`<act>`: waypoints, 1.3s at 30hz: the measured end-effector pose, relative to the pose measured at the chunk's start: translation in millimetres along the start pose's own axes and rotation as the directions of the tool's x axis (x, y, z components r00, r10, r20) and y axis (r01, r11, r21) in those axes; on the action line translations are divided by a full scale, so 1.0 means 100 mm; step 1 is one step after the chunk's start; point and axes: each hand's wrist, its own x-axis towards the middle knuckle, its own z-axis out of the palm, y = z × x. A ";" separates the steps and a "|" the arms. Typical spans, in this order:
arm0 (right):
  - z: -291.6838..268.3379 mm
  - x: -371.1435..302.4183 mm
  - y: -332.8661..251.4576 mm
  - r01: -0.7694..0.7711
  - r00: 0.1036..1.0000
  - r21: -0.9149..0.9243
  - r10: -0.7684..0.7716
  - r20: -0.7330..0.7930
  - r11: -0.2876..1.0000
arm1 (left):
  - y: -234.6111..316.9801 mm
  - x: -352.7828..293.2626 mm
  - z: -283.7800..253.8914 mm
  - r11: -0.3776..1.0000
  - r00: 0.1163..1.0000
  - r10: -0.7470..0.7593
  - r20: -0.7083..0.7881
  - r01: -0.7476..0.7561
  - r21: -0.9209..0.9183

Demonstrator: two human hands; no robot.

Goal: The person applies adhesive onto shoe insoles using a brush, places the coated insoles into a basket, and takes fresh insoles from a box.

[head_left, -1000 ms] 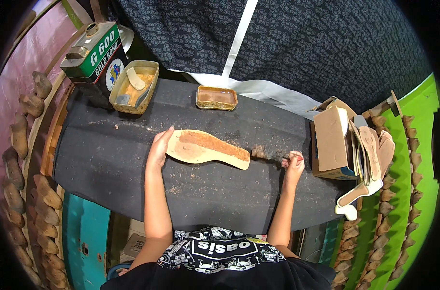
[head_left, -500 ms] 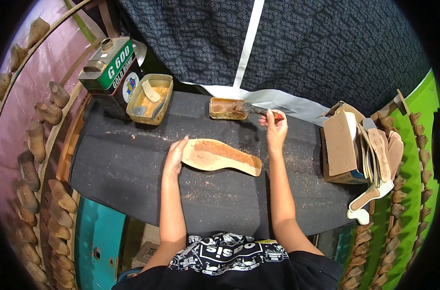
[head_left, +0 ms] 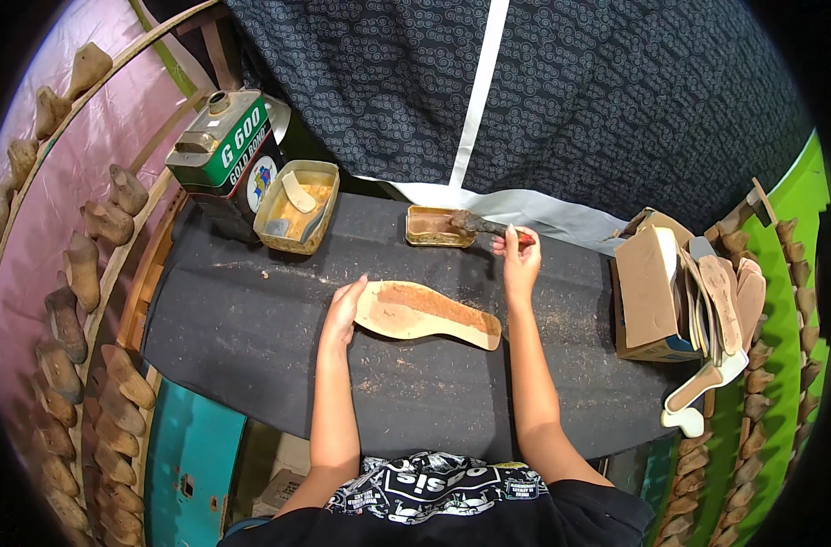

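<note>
A tan shoe insole [head_left: 425, 321] lies across the middle of the dark work table, a darker brown coating spread over much of its upper side. My left hand [head_left: 343, 313] grips the insole by its wide left end. In my right hand [head_left: 519, 262] is a brush [head_left: 491, 229] with a dark, crusted body and a red handle tip. Its bristle end rests in a small rectangular tub [head_left: 425, 241] with brown residue, beyond the insole. Fingers partly cover the brush handle.
At the far left stand a green and black metal can [head_left: 222, 150] and a yellowish tub [head_left: 326, 225] holding scraps. A cardboard box [head_left: 646, 298] full of insoles sits at the right. Wooden shoe lasts [head_left: 84, 271] line racks on both sides; a dark patterned cloth [head_left: 616, 109] hangs behind.
The whole view has shifted slightly, so things appear a little lower and farther right. My hands keep their holds, and the brush stays at the small tub.
</note>
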 end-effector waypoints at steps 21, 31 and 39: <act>0.04 -1.03 -0.27 -0.304 0.919 0.030 0.285 0.274 0.952 | 0.01 0.00 0.01 0.997 0.997 -0.067 0.027 0.068 -0.049; -0.73 -0.98 -0.36 -0.168 0.979 -0.098 0.178 0.098 0.981 | -0.04 0.04 -0.03 1.000 0.993 -0.020 0.119 0.017 0.024; -0.73 -0.97 -0.37 -0.178 0.983 -0.042 0.175 -0.055 0.983 | -0.01 0.03 0.00 0.999 0.993 -0.039 0.111 0.035 0.038</act>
